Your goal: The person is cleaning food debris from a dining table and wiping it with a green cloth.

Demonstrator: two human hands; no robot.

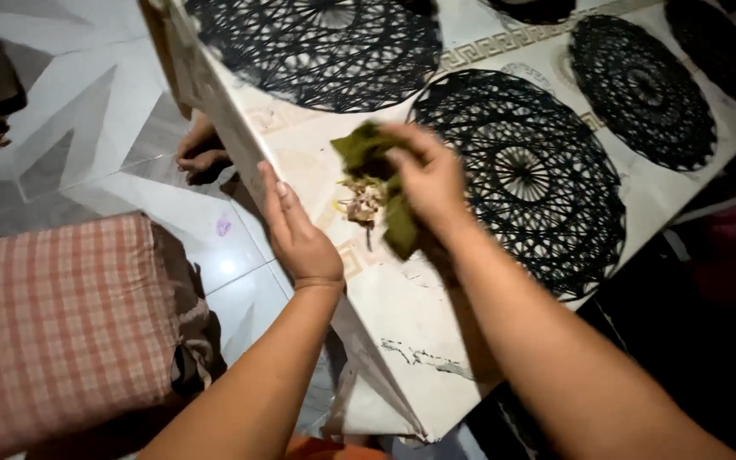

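Note:
My right hand (pixel 426 177) is closed on a crumpled olive-green cloth (pixel 378 175) and presses it on the white table cover (pixel 402 315). A small heap of pale crumbs and scraps (pixel 359 204) lies just left of the cloth, close to the table's edge. My left hand (pixel 298 232) rests flat against that edge, fingers together and stretched out, right beside the scraps. It holds nothing.
Black round woven placemats (pixel 547 196) (pixel 325 47) (pixel 641 89) lie on the patterned table cover. A red-and-white checked cushion (pixel 61 324) sits at lower left on the pale tiled floor (pixel 87 102). A bare foot (pixel 200 153) shows under the table edge.

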